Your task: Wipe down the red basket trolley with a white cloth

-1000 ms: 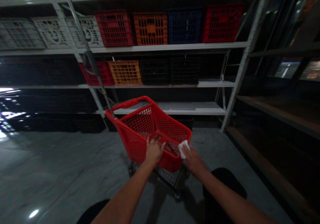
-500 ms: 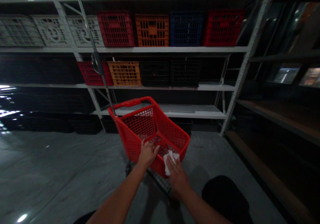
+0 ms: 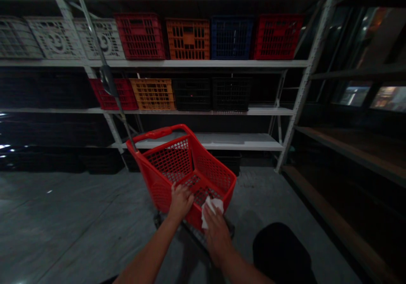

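Note:
In front of me on the floor stands a red plastic shopping cart (image 3: 203, 157) with latticed walls and a dark wheeled base. My left hand (image 3: 180, 199) grips the cart's near rim, its fingers hooked over the edge into the basket. To its right, my right hand (image 3: 217, 229) presses a crumpled white cloth (image 3: 216, 203), perhaps a paper wipe, against the same rim near the corner. Part of the cloth drapes down the cart's outer wall. A pole (image 3: 90, 26) with a dark fitting rises from the cart's handle side.
Behind the cart, a metal rack (image 3: 190, 63) carries rows of plastic crates, among them an orange crate (image 3: 187, 39) and a blue crate (image 3: 232, 37). Another shelf unit (image 3: 345, 146) runs along the right. My dark-clad knee (image 3: 282, 250) shows at lower right. The floor (image 3: 79, 216) is grey.
The whole scene has shifted slightly left in view. Both hands stay at the near rim, with the cloth still under my right hand.

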Demonstrator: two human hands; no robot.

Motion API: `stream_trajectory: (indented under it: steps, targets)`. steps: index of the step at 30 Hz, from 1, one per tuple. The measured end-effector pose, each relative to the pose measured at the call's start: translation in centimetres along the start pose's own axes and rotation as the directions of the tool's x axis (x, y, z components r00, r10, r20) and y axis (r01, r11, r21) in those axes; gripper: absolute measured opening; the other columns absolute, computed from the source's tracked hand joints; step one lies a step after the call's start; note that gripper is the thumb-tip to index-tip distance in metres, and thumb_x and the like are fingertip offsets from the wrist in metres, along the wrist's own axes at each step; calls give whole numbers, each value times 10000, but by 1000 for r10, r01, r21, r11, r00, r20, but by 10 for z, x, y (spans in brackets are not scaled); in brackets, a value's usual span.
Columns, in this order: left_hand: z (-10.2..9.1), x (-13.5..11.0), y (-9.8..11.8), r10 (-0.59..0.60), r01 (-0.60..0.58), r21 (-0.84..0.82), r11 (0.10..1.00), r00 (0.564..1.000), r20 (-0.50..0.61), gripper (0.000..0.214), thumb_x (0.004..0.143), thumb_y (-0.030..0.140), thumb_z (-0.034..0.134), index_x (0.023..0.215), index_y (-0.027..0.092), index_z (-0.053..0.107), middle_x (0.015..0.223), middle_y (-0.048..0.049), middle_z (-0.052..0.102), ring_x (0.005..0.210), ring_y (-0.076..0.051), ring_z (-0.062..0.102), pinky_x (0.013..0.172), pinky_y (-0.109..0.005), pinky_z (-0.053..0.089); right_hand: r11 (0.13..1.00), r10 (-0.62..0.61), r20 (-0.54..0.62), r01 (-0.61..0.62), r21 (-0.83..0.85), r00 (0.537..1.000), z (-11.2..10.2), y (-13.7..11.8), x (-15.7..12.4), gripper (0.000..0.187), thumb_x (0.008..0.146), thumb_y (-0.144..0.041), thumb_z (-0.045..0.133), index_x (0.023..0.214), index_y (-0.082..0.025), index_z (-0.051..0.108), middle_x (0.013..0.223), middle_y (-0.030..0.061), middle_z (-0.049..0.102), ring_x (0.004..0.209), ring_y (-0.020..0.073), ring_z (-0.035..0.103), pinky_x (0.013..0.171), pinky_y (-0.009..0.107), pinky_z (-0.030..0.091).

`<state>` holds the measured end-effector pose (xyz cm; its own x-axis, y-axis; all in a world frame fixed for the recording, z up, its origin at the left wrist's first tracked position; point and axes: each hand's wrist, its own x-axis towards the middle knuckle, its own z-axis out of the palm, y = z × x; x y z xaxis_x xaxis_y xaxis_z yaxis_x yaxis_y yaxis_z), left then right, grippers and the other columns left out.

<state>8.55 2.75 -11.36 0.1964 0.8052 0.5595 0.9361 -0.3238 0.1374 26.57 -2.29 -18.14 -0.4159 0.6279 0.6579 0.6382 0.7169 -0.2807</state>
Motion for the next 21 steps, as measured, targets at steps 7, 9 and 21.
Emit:
stream_trajectory:
  steps: [7, 9, 21]
  targets:
    - [-16, -12, -14, 4, -2, -87, 996, 1000, 29, 268, 732, 227, 383, 522, 202, 549, 633, 8, 606, 756, -159, 487, 988, -504, 193, 974, -209, 35, 211, -81, 977, -17, 48, -5, 531, 813, -117, 367, 1343, -137, 336, 1356, 94, 405, 1307, 218, 253, 1052, 486, 270]
    - [-18, -17, -17, 15, -12, -99, 995, 999, 28, 269, 728, 232, 384, 503, 201, 529, 612, 7, 592, 769, -164, 489, 989, -506, 190, 975, -172, 12, 172, -142, 985, -27, 89, 4, 509, 809, -105, 356, 1316, -139, 385, 1334, 93, 435, 1294, 209, 286, 1049, 473, 286]
    - [-56, -26, 4, -126, 88, 184, 979, 971, 204, 248, 772, 221, 398, 876, 194, 621, 1034, -79, 610, 1048, -237, 492, 1051, -519, 132, 995, 50, -72, -44, 91, 996, -18, 109, 58, 417, 860, -187, 337, 1248, -173, 487, 1334, 48, 440, 1272, 176, 332, 1058, 394, 317]
